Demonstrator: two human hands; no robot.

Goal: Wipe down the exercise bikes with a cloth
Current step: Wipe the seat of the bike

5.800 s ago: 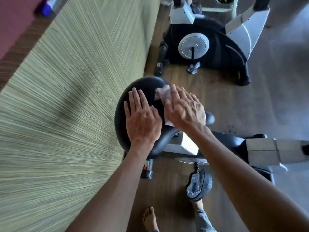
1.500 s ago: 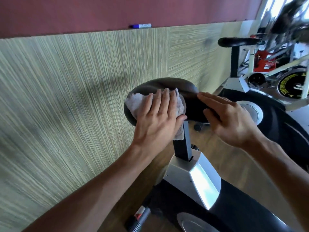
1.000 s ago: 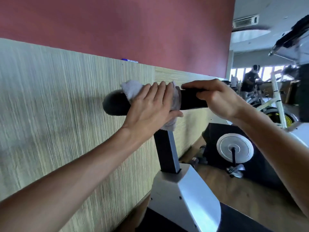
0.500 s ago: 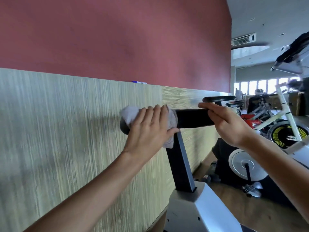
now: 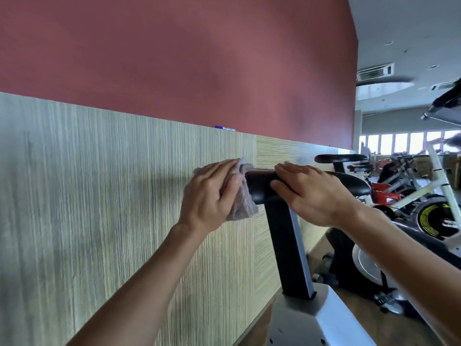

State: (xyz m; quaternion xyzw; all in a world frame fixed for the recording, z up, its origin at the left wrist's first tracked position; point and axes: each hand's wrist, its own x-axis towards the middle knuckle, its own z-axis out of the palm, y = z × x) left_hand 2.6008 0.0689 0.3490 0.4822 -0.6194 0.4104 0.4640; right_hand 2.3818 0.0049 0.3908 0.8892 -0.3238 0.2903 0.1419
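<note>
The cloth [image 5: 240, 196] is bunched over the rear end of the black saddle [image 5: 306, 182], close to the panelled wall [image 5: 99, 196]; the left hand [image 5: 208, 196] curls round it to rub that edge; the right hand [image 5: 314, 193] lies flat-fingered on top, probably steadying the saddle on its post [image 5: 287, 248].

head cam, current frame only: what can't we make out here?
- Rear end of the saddle: head view, covered by the cloth and left hand.
- Saddle middle: under the right hand.
- Marker on the wall ledge: too small to read.
- Bike base: cut off by the bottom edge.
- Far bikes: blurred.
</note>
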